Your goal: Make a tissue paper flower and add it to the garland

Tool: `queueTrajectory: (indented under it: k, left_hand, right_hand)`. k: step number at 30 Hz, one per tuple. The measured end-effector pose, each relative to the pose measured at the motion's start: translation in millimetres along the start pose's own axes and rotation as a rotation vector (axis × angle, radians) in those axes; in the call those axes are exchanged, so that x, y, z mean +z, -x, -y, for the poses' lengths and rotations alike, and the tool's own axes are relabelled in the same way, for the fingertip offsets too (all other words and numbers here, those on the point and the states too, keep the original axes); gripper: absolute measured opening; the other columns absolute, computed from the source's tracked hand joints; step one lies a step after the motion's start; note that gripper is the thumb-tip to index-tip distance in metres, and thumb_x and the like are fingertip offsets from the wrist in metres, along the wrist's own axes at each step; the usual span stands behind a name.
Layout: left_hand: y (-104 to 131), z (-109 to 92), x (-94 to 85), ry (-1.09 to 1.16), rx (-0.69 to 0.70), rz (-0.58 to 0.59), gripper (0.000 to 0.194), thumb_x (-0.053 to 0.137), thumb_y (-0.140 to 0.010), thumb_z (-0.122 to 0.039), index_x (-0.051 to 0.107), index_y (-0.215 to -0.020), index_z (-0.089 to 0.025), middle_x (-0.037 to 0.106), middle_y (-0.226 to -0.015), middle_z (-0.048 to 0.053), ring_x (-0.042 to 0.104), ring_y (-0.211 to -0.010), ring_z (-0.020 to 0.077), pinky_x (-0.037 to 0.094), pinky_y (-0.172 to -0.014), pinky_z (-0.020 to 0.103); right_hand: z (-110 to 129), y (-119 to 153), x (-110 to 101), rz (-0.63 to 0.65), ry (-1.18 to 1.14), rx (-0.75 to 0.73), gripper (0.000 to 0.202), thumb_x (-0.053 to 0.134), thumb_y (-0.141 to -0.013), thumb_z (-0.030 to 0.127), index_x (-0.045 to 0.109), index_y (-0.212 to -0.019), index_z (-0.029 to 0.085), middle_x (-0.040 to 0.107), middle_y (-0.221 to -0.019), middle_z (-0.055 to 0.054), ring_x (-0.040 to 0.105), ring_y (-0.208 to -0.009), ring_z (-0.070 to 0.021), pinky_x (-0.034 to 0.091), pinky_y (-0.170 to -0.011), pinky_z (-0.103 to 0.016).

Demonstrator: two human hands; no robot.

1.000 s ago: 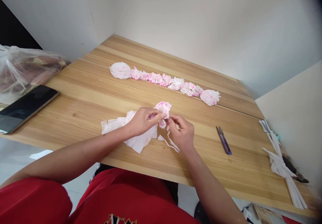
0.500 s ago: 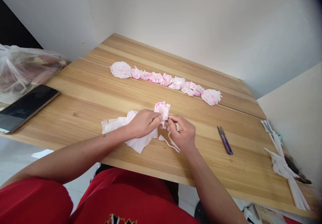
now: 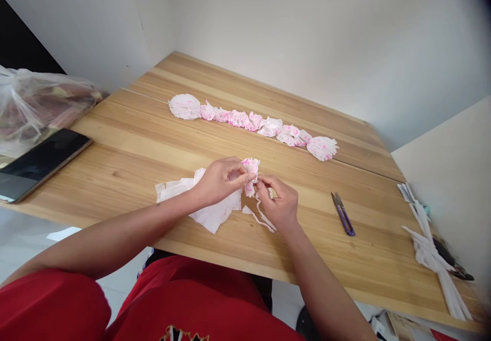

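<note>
Between my two hands is a small ruffled paper flower (image 3: pixel 251 167), white with pink edges. My left hand (image 3: pixel 220 180) pinches it from the left, thumb and fingers closed on its side. On the right, my right hand (image 3: pixel 280 200) is closed with thumb and forefinger together at the flower's base; what lies between those fingertips is too small to make out. A thin white strip (image 3: pixel 264 221) curls on the table beside my right hand. White tissue sheets (image 3: pixel 210 216) lie under and in front of my left hand.
A row of pink-white paper flowers (image 3: pixel 240 119) crosses the table (image 3: pixel 153 152) farther back. Purple-handled thread snips (image 3: pixel 344 216) lie to the right. At the left are a phone (image 3: pixel 42 162) and a plastic bag (image 3: pixel 34 106); knotted white strips (image 3: pixel 429 249) lie at the right edge.
My left hand has shifted its grip on the flower, its fingers lifting and spreading a little. The flower has turned and tilted; my right hand stays almost in place.
</note>
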State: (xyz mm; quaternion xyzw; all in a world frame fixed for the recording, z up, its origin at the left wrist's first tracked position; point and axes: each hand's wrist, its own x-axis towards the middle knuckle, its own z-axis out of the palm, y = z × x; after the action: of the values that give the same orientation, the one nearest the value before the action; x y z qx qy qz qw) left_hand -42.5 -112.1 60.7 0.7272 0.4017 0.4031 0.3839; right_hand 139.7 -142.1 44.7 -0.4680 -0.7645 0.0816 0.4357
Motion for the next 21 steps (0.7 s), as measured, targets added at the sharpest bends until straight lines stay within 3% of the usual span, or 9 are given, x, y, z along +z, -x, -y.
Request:
queueTrajectory:
  k: [5, 11, 18, 21]
  left_hand:
    - [1.7, 1.5, 2.6, -0.072, 0.012, 0.007, 0.033, 0.060, -0.087, -0.036, 0.065, -0.062, -0.015, 0.058, -0.066, 0.000, 0.049, -0.063, 0.0098, 0.034, -0.060, 0.022]
    - [3.7, 3.8, 4.7, -0.103, 0.096, 0.033, 0.030, 0.052, -0.086, -0.022, 0.054, -0.057, -0.015, 0.048, -0.058, -0.002, 0.044, -0.058, 0.0093, 0.031, -0.058, 0.023]
    - [3.9, 4.2, 4.3, -0.176, 0.186, -0.061, 0.031, 0.047, -0.087, -0.017, 0.043, -0.057, -0.017, 0.045, -0.061, -0.001, 0.042, -0.061, 0.0110, 0.031, -0.059, 0.025]
    - [5.5, 5.6, 5.3, -0.216, 0.257, -0.062, 0.030, 0.045, -0.091, -0.018, 0.046, -0.061, -0.017, 0.050, -0.067, 0.001, 0.047, -0.066, 0.0125, 0.036, -0.062, 0.026]
  right_hand:
    - [-0.1, 0.6, 0.5, 0.017, 0.003, -0.008, 0.016, 0.055, -0.089, 0.019, 0.071, -0.093, 0.023, 0.075, -0.079, -0.001, 0.068, -0.067, -0.0138, 0.053, -0.065, -0.026]
    - [-1.5, 1.1, 1.0, 0.066, -0.022, 0.008, 0.018, 0.054, -0.090, 0.019, 0.070, -0.095, 0.023, 0.076, -0.084, -0.003, 0.070, -0.072, -0.0146, 0.054, -0.068, -0.027]
    - [-1.2, 1.6, -0.5, -0.040, -0.078, 0.116, 0.016, 0.055, -0.090, 0.023, 0.070, -0.095, 0.022, 0.073, -0.080, -0.002, 0.068, -0.070, -0.0143, 0.054, -0.067, -0.027]
    - [0.2, 2.3, 1.1, -0.011, -0.144, 0.181, 0.017, 0.056, -0.090, 0.025, 0.071, -0.097, 0.021, 0.073, -0.079, -0.001, 0.068, -0.067, -0.0136, 0.053, -0.066, -0.026]
